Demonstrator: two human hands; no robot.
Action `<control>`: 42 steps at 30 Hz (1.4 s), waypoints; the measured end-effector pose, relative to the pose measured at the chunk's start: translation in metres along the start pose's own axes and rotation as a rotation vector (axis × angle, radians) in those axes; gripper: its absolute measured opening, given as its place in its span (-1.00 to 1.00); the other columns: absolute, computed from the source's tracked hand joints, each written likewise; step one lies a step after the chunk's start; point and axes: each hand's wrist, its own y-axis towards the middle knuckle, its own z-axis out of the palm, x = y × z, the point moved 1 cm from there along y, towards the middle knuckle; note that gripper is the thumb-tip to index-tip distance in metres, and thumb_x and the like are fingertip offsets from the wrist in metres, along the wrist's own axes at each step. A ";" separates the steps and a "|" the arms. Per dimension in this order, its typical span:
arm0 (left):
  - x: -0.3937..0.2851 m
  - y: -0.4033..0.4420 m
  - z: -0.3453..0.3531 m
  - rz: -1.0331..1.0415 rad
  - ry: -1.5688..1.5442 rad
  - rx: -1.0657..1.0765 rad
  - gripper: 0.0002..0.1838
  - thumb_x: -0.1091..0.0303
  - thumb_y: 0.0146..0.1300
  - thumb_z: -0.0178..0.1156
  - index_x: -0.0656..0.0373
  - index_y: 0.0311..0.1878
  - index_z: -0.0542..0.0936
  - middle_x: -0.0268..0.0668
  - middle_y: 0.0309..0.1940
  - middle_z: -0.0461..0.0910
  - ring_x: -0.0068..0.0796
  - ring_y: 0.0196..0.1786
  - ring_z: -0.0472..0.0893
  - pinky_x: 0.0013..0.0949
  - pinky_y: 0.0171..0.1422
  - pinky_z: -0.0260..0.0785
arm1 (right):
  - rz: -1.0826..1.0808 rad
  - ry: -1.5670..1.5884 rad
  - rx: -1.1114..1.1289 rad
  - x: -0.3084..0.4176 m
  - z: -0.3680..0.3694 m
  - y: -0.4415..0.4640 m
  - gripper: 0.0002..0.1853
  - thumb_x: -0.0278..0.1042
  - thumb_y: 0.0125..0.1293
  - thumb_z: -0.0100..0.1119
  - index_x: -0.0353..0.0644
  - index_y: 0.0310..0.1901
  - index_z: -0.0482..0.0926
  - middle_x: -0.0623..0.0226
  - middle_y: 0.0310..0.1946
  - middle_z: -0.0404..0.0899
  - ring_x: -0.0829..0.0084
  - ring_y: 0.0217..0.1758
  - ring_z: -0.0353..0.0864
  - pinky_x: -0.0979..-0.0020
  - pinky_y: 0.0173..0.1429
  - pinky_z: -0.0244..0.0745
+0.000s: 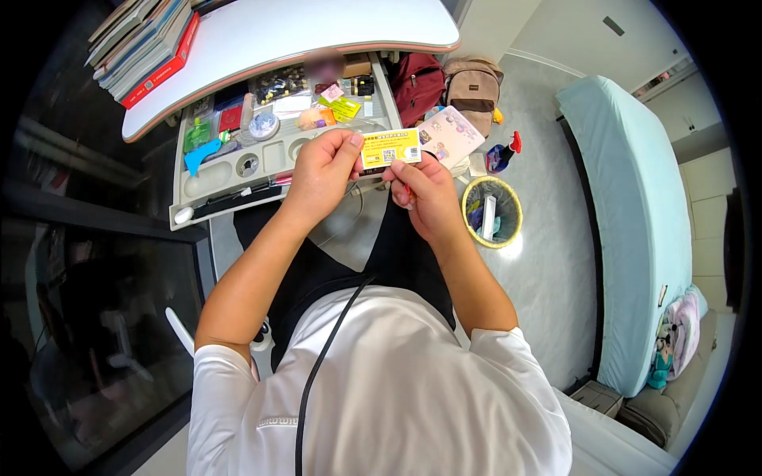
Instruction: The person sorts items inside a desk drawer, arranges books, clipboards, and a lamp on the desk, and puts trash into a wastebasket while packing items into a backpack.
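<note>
A yellow and white printed card [377, 151] with QR codes is held up between my two hands, over the front of an open desk drawer [266, 163]. My left hand [324, 176] pinches its left end between thumb and fingers. At the lower right edge, my right hand [429, 197] grips the same card, its other fingers curled. Something small and red shows within those curled fingers; I cannot make out what it is. Behind the card, the drawer holds a yellow-green card [343, 109], a round clear container [263, 124] and a blue piece [202, 156].
Stacked books [151, 55] stand on the white desktop [317, 28]. Right of the drawer are a maroon bag [414, 86], a brown backpack [471, 91], a waste bin [512, 230] and a red-topped spray bottle [498, 159]. A light-blue covered bed [635, 230] lies farther right.
</note>
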 end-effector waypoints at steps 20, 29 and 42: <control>0.022 -0.004 0.039 -0.143 -0.017 0.097 -0.71 0.30 0.64 0.13 0.33 -0.14 0.68 -0.36 -0.41 0.68 -0.65 -0.41 0.57 -0.50 -0.27 0.45 | -0.077 0.204 -0.143 -0.002 -0.023 -0.009 -0.79 -0.24 0.65 0.09 -0.17 0.10 0.55 0.35 -0.17 0.68 0.56 -0.30 0.57 0.45 -0.20 0.41; 0.020 -0.001 0.045 -0.125 0.046 0.113 -0.71 0.32 0.63 0.12 0.35 -0.15 0.68 -0.33 -0.40 0.70 -0.63 -0.41 0.59 -0.49 -0.26 0.48 | -0.062 0.357 -0.114 -0.002 -0.034 -0.008 -0.66 -0.10 0.71 -0.14 -0.18 0.13 0.50 0.26 -0.08 0.67 0.42 -0.21 0.62 0.32 -0.09 0.46; 0.024 0.001 0.045 -0.148 0.033 0.156 -0.69 0.21 0.65 0.12 0.25 -0.06 0.71 -0.39 -0.35 0.71 -0.68 -0.35 0.61 -0.55 -0.22 0.46 | -0.076 0.302 -0.158 0.001 -0.030 -0.009 -0.74 -0.22 0.68 -0.04 -0.18 0.17 0.49 0.30 -0.05 0.68 0.44 -0.10 0.67 0.38 -0.10 0.47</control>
